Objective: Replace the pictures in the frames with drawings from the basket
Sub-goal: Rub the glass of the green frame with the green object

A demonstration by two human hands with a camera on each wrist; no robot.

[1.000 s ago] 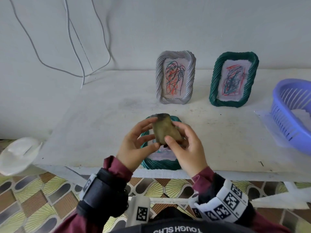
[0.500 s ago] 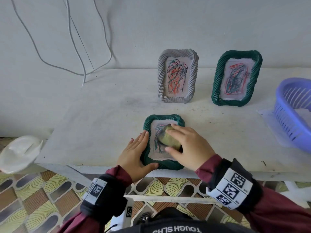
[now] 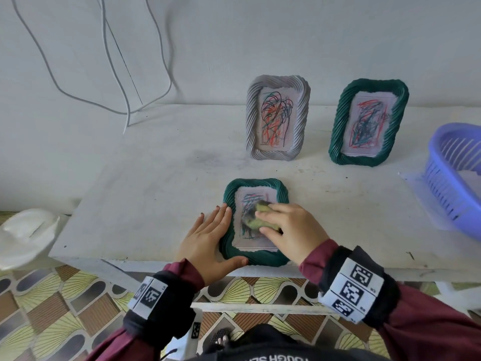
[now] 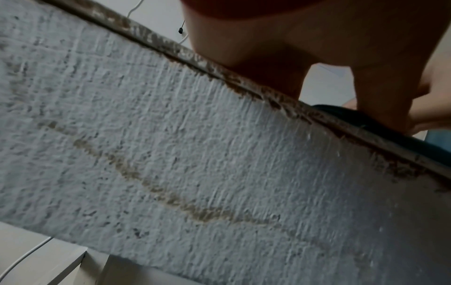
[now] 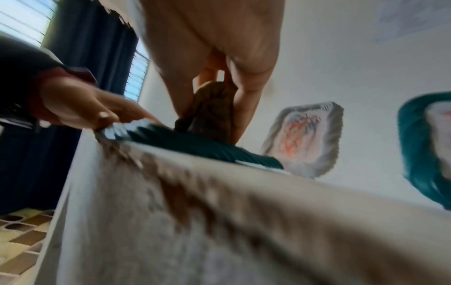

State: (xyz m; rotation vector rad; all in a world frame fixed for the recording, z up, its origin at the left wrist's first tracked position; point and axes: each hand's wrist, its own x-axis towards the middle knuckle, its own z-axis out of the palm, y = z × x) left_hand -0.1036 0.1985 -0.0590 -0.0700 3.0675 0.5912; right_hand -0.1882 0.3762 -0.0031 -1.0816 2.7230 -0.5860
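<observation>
Head view, left hand flat beside frame, right hand gripping sponge

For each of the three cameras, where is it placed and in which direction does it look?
Head: above, looking down at the white table; both hands, cuffs show.
Left wrist: below the table edge, looking up; left hand shows.
Right wrist: at the table edge, looking toward the wall; right hand grips a yellow-green sponge.
All share the flat dark green ribbed frame.
</observation>
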